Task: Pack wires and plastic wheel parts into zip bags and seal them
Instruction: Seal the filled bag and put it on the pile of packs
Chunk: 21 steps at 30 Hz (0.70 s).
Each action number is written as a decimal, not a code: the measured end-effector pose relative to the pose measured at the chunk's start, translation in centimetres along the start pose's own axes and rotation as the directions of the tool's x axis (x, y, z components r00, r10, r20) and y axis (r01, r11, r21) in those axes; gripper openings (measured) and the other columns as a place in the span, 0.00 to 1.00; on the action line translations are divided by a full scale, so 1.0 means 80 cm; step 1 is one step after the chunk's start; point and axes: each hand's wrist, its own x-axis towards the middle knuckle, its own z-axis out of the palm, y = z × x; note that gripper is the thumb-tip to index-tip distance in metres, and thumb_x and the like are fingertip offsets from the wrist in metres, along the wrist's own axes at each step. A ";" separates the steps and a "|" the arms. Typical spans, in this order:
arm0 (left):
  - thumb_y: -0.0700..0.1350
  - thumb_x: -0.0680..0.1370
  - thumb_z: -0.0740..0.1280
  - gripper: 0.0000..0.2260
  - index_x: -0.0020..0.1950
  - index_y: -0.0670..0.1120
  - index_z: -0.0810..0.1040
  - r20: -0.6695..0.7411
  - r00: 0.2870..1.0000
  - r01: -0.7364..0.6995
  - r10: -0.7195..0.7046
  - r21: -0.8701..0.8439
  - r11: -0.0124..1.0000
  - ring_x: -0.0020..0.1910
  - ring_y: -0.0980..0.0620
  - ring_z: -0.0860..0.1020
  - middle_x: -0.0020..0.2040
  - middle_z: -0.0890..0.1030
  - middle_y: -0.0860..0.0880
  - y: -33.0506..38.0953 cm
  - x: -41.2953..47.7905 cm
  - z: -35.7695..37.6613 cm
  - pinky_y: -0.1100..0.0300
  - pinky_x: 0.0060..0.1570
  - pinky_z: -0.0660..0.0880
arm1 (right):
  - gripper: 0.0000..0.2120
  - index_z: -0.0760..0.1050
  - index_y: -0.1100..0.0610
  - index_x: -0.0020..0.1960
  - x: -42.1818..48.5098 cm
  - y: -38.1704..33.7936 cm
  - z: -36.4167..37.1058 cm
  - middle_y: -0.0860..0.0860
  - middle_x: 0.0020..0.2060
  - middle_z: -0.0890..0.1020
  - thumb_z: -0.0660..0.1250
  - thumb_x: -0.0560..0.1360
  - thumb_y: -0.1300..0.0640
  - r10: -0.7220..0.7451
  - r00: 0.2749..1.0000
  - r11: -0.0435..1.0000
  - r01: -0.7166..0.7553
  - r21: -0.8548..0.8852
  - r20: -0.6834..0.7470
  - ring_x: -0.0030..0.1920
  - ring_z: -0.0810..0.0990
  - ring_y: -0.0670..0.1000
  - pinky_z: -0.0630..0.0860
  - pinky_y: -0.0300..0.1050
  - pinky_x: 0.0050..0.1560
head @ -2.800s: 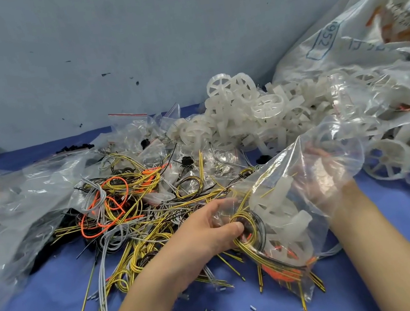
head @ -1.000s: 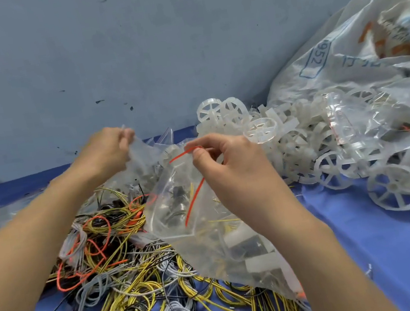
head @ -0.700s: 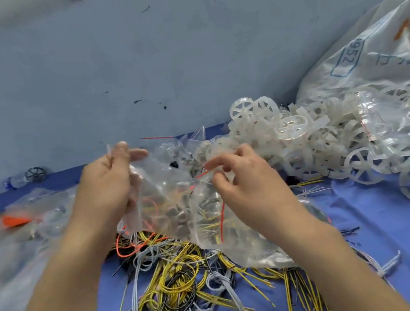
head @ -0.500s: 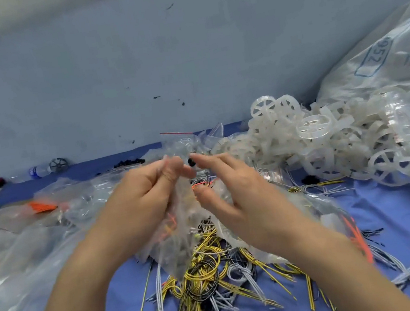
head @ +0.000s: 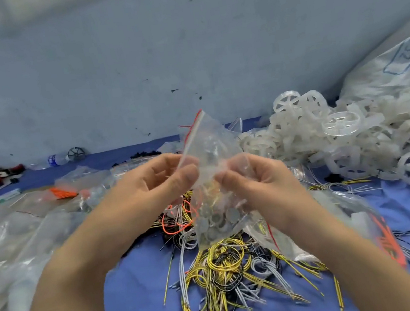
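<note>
A small clear zip bag (head: 208,155) with a red seal strip hangs in the air between my hands, small round pale parts bunched at its bottom. My left hand (head: 154,183) pinches the bag's left side near the strip. My right hand (head: 253,177) pinches its right side, fingers curled into the plastic. Under the bag lies a tangle of yellow, black, grey and orange wires (head: 223,262) on the blue table (head: 140,294). A heap of white plastic wheel parts (head: 341,139) is piled at the right. A larger filled zip bag (head: 349,224) lies under my right forearm.
A big printed plastic sack (head: 404,64) leans on the wall at the far right. Crumpled clear bags (head: 12,253) cover the left of the table. A small bottle (head: 55,160) and a dark wheel (head: 76,153) stand by the wall at back left.
The filled bag I was holding now lies on the table under my right arm. My hands have come together at the centre and now hold up a smaller zip bag.
</note>
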 end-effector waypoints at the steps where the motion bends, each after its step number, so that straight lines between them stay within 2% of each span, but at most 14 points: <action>1: 0.65 0.71 0.68 0.19 0.55 0.55 0.80 -0.022 1.000 -0.001 0.002 0.016 1.000 0.52 0.50 0.82 0.52 0.84 0.52 0.000 -0.001 0.001 0.47 0.60 0.75 | 0.04 0.81 0.48 0.41 0.000 -0.002 -0.003 0.48 0.34 0.83 0.71 0.74 0.50 0.016 1.000 0.999 -0.015 0.032 -0.012 0.33 0.79 0.46 0.75 0.38 0.32; 2: 0.64 0.72 0.68 0.18 0.55 0.54 0.80 -0.047 0.999 -0.004 0.005 0.026 1.000 0.53 0.47 0.81 0.53 0.84 0.51 0.001 0.000 0.004 0.45 0.61 0.74 | 0.04 0.82 0.49 0.43 0.000 -0.003 -0.004 0.47 0.35 0.83 0.71 0.75 0.50 0.029 0.999 0.998 -0.028 0.054 -0.015 0.33 0.79 0.44 0.74 0.36 0.31; 4: 0.61 0.74 0.68 0.16 0.52 0.51 0.80 -0.058 0.998 -0.009 0.010 0.019 1.000 0.49 0.46 0.82 0.50 0.84 0.49 0.003 0.003 0.015 0.50 0.56 0.76 | 0.06 0.83 0.50 0.45 -0.001 -0.005 -0.004 0.47 0.36 0.84 0.71 0.76 0.49 0.040 0.999 0.998 -0.040 0.044 -0.003 0.34 0.78 0.45 0.74 0.35 0.32; 7: 0.50 0.81 0.64 0.09 0.50 0.45 0.77 -0.044 0.999 0.021 -0.022 -0.029 0.999 0.35 0.51 0.82 0.41 0.85 0.48 0.006 0.010 0.031 0.62 0.34 0.79 | 0.11 0.81 0.51 0.52 -0.001 -0.009 -0.003 0.54 0.40 0.85 0.69 0.75 0.45 0.020 1.000 0.999 -0.019 -0.044 0.021 0.35 0.81 0.51 0.78 0.42 0.35; 8: 0.47 0.82 0.61 0.08 0.50 0.43 0.75 -0.055 0.997 0.044 -0.047 -0.066 0.997 0.33 0.50 0.81 0.40 0.85 0.47 0.006 0.011 0.033 0.62 0.31 0.78 | 0.15 0.79 0.50 0.56 0.000 -0.012 -0.005 0.53 0.42 0.84 0.68 0.74 0.43 0.018 1.000 0.995 -0.017 -0.100 0.012 0.37 0.83 0.50 0.80 0.45 0.38; 10: 0.45 0.84 0.57 0.09 0.53 0.42 0.74 -0.094 0.992 0.072 -0.087 -0.152 0.986 0.34 0.47 0.83 0.40 0.85 0.44 0.006 0.013 0.030 0.61 0.30 0.77 | 0.22 0.74 0.46 0.62 0.001 -0.015 -0.016 0.46 0.47 0.82 0.64 0.73 0.36 -0.008 0.999 0.957 -0.004 -0.290 -0.040 0.43 0.82 0.41 0.77 0.37 0.42; 11: 0.46 0.84 0.56 0.10 0.54 0.42 0.73 -0.119 0.988 0.075 -0.099 -0.195 0.978 0.36 0.46 0.84 0.40 0.86 0.44 0.006 0.014 0.027 0.61 0.30 0.78 | 0.23 0.72 0.44 0.64 0.001 -0.017 -0.022 0.42 0.49 0.80 0.62 0.73 0.34 -0.041 0.995 0.908 0.001 -0.418 -0.086 0.46 0.80 0.39 0.75 0.33 0.43; 12: 0.47 0.84 0.56 0.10 0.54 0.42 0.73 -0.144 0.984 0.073 -0.108 -0.233 0.970 0.38 0.45 0.85 0.41 0.86 0.43 0.006 0.016 0.024 0.60 0.31 0.79 | 0.24 0.71 0.44 0.66 0.000 -0.019 -0.028 0.40 0.51 0.77 0.61 0.74 0.34 -0.081 0.988 0.837 -0.006 -0.547 -0.134 0.48 0.78 0.39 0.73 0.34 0.44; 15: 0.47 0.83 0.57 0.10 0.54 0.42 0.74 -0.211 0.965 0.072 -0.156 -0.359 0.931 0.40 0.42 0.85 0.42 0.85 0.41 0.007 0.022 0.021 0.57 0.32 0.81 | 0.24 0.68 0.44 0.67 -0.008 -0.023 -0.034 0.43 0.54 0.70 0.62 0.75 0.36 -0.149 0.967 0.644 -0.064 -0.763 -0.208 0.52 0.74 0.44 0.69 0.43 0.48; 19: 0.45 0.83 0.58 0.09 0.51 0.42 0.74 -0.278 0.927 0.070 -0.251 -0.529 0.846 0.37 0.40 0.85 0.37 0.85 0.42 0.012 0.035 0.030 0.54 0.31 0.81 | 0.25 0.61 0.43 0.69 -0.022 -0.019 -0.029 0.46 0.52 0.67 0.62 0.76 0.38 0.009 0.977 0.434 -0.195 -0.880 -0.213 0.47 0.72 0.51 0.66 0.47 0.45; 21: 0.44 0.82 0.58 0.07 0.52 0.42 0.73 -0.258 0.917 0.087 -0.303 -0.612 0.786 0.37 0.38 0.84 0.35 0.85 0.43 0.017 0.039 0.038 0.52 0.31 0.81 | 0.22 0.62 0.44 0.70 -0.026 -0.013 -0.031 0.47 0.53 0.72 0.60 0.78 0.42 0.076 0.975 0.416 -0.221 -0.882 -0.209 0.50 0.75 0.52 0.70 0.49 0.47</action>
